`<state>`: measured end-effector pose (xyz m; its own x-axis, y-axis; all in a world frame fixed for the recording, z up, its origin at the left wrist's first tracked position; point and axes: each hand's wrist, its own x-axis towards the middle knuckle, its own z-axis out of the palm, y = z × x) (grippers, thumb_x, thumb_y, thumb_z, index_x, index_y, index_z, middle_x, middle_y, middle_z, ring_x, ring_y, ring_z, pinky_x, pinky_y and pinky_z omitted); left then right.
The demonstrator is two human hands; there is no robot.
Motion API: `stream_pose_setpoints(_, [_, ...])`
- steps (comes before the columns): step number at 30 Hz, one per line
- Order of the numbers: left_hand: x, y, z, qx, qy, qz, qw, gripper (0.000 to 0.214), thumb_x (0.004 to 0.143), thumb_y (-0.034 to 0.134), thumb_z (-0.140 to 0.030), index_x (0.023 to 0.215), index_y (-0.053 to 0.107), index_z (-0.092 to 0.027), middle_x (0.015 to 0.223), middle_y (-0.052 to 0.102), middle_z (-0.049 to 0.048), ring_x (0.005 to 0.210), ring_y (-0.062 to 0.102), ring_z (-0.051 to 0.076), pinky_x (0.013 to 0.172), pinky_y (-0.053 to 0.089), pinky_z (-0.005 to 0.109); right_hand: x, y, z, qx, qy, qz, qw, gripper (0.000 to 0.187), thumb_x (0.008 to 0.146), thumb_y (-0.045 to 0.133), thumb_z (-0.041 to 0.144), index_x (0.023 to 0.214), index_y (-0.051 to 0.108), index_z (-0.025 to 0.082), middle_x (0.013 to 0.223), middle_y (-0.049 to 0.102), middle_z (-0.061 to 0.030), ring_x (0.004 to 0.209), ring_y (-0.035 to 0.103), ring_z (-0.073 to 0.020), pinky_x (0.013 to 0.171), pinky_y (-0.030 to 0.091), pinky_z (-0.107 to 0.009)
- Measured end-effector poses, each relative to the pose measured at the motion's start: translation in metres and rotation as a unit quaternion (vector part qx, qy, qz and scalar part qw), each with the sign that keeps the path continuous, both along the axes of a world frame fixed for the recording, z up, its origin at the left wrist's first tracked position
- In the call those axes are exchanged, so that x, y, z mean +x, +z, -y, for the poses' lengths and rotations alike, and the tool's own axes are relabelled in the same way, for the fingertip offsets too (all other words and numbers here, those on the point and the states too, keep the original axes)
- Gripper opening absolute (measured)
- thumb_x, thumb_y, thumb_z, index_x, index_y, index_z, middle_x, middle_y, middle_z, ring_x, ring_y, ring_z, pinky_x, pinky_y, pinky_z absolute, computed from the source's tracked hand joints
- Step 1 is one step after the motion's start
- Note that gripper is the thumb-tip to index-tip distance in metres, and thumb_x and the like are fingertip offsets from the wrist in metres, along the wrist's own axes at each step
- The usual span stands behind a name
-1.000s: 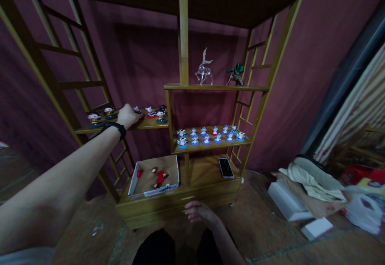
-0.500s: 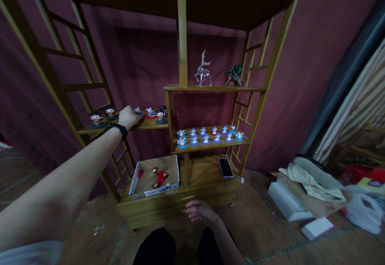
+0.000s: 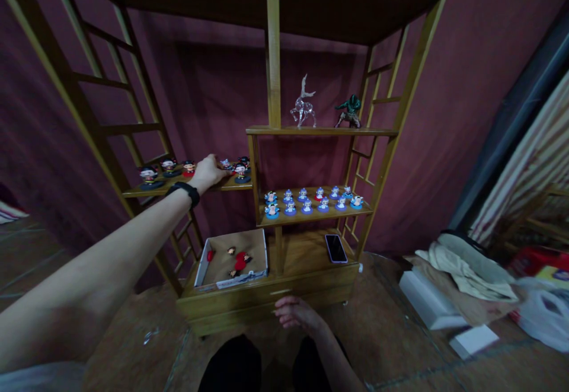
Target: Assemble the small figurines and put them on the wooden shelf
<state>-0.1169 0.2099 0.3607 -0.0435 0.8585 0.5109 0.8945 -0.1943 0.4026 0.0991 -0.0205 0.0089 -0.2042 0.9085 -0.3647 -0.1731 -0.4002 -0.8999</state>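
My left hand (image 3: 210,172), with a black band on the wrist, reaches onto the left shelf (image 3: 222,185) of a wooden rack. Its fingers lie among several small figurines on red and black bases (image 3: 240,172); I cannot see whether they hold one. A red-based figurine (image 3: 189,168) stands just left of the hand. My right hand (image 3: 295,313) rests low near my knees, fingers loosely curled, with nothing visible in it. Below the shelf an open cardboard box (image 3: 216,261) holds a few loose figurines.
A lower middle shelf carries several blue-based figurines (image 3: 311,201). A glass figure (image 3: 303,105) and a green figure (image 3: 349,111) stand higher up. A phone (image 3: 335,248) lies on the cabinet top. White boxes (image 3: 429,300), cloth and bags lie on the floor at right.
My left hand has moved to the right along the shelf, uncovering a red-based figurine to its left. The right hand has stayed put.
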Motion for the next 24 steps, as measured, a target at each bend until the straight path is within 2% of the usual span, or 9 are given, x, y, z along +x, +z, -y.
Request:
stream_pose_setpoints(7, [0.008,-0.003,-0.015,0.001,0.014,-0.029,0.999,0.068,0.053,0.076,-0.037,0.110,0.050,-0.009,0.106,0.060,0.0168,0.097,0.056,0.028,0.078,0.042,0.033,0.006,-0.001,0.000,0.011,0.011,-0.011,1.000,0.049,0.051,0.075,0.043,0.091,0.064,0.017,0.086,0.066,-0.0060,0.072,0.060,-0.0143,0.071,0.045,-0.030])
stream_pose_setpoints(14, [0.008,-0.004,-0.021,0.011,0.013,-0.011,1.000,0.069,0.051,0.077,-0.037,0.109,0.051,-0.011,0.102,0.061,0.0147,0.097,0.056,0.028,0.079,0.043,0.033,0.002,0.002,-0.002,-0.007,0.013,0.013,1.000,0.049,0.049,0.076,0.043,0.089,0.064,0.016,0.082,0.065,-0.0047,0.069,0.059,-0.0134,0.069,0.044,-0.030])
stream_pose_setpoints(20, [0.008,-0.007,-0.017,0.002,0.010,-0.009,1.000,0.066,0.055,0.074,-0.034,0.112,0.050,-0.011,0.100,0.061,0.0153,0.095,0.057,0.028,0.078,0.044,0.033,0.002,-0.001,0.000,0.006,0.013,0.000,1.000,0.049,0.050,0.075,0.044,0.089,0.064,0.017,0.077,0.064,-0.0027,0.066,0.058,-0.0120,0.069,0.044,-0.029])
stream_pose_setpoints(24, [0.009,-0.006,-0.010,0.017,-0.003,0.003,1.000,0.073,0.054,0.075,-0.033,0.117,0.047,-0.011,0.099,0.062,0.0136,0.096,0.056,0.027,0.081,0.043,0.033,0.003,0.003,0.003,0.007,0.009,-0.005,1.000,0.048,0.049,0.076,0.043,0.088,0.064,0.018,0.075,0.064,-0.0019,0.065,0.057,-0.0113,0.069,0.044,-0.028])
